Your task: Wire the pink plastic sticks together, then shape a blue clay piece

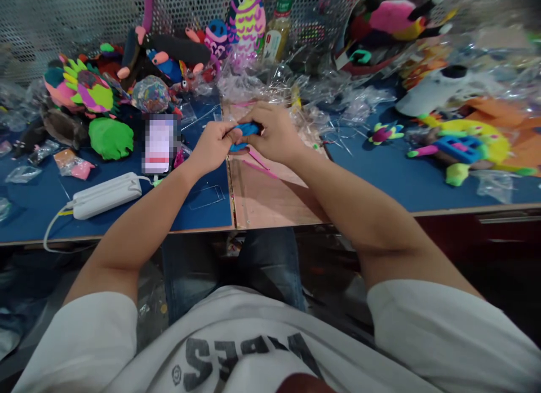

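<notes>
Pinching blue piece [245, 130], perhaps above seam [231, 197]

Workbench and its surroundings, seen from above. A pale grey perforated metal screen [51, 21] with a regular grid of small holes closes the far side. The table [38, 207] has a blue covering on its left and right parts. Between them a bare pinkish wooden board [270, 204] runs from near to far. Below the right part sits a dark red cabinet front [507, 238]. Light falls bright and even on the tabletop, while the space beneath lies in shadow.
</notes>
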`<state>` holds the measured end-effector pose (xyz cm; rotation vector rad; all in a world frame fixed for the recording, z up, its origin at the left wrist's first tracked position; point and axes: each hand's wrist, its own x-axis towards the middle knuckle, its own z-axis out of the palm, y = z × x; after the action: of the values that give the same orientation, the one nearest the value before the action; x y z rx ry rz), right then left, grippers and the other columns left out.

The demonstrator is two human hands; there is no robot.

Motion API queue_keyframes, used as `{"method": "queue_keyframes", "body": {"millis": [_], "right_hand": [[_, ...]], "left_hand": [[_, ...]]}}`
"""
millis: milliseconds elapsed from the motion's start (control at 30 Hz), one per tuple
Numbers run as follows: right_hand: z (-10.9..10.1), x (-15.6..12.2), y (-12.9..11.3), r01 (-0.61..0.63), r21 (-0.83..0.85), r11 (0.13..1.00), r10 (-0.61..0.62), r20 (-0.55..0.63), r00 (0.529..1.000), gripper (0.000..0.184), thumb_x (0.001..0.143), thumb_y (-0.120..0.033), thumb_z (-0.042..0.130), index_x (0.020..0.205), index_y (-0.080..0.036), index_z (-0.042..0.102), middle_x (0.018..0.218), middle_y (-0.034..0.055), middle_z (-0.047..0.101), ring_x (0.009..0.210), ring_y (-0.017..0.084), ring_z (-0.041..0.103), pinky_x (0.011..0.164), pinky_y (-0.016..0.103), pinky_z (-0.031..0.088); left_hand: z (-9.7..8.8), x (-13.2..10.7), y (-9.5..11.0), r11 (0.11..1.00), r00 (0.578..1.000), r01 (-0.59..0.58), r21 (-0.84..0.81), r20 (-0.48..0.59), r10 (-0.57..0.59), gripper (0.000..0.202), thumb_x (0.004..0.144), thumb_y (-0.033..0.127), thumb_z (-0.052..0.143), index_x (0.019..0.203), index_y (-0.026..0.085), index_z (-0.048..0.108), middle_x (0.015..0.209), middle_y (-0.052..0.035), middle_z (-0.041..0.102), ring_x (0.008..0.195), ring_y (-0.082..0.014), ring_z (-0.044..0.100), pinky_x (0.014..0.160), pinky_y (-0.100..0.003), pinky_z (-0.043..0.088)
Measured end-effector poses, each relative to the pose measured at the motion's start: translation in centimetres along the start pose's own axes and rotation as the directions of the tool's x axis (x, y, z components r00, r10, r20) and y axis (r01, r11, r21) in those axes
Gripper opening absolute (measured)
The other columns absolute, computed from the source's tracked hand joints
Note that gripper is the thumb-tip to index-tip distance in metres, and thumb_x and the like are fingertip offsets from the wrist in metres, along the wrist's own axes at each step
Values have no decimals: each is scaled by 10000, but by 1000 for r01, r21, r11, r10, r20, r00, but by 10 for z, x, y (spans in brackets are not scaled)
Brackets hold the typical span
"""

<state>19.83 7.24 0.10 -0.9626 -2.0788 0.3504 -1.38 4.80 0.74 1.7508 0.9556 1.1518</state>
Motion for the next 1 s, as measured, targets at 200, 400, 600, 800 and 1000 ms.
{"method": "queue_keyframes", "body": {"millis": [200,400,600,800,1000], "right_hand": [[-12,8,32,-112,10,994,112,-241,964,343,998,-633,751,987,-290,751,930,64,740,909,315,701,943,558,641],[1,5,30,96,160,983,-69,-164,984,811,986,-926,600,1457,-270,675,1322,170,770,1169,376,751,1063,582,644],[27,-1,-3,247,91,965,-243,-45,969,1217,922,-1067,499,1805,-241,365,1773,254,519,1640,459,518,1391,683,411],[35,-3,-3,320,-29,947,-321,-31,947,978,1133,-832,217,1900,-236,102,1931,212,286,1820,397,252,1471,678,280],[29,-2,-2,336,-89,938,-340,-42,939,709,1150,-520,536,1793,-230,461,1639,244,623,1513,420,629,1289,651,547]], "left_hand": [[-12,1,5,997,1000,-8,79,-15,9,191,1085,279,669,942,211,775,818,-49,773,638,-160,730,628,-305,639],[-20,14,-14,980,973,-83,182,-198,120,434,1135,585,596,877,241,657,847,-43,689,861,-215,710,854,-356,607],[-11,7,-5,944,958,-108,311,-220,182,592,1104,773,561,796,268,550,760,-20,595,757,-221,630,845,-401,569],[-6,5,-2,997,997,-56,-51,-61,53,803,995,1026,395,823,267,593,770,-33,617,847,-227,688,769,-372,601],[-17,8,4,992,996,-90,88,27,88,693,958,851,766,700,235,583,656,11,570,630,-138,547,606,-306,505]]}}
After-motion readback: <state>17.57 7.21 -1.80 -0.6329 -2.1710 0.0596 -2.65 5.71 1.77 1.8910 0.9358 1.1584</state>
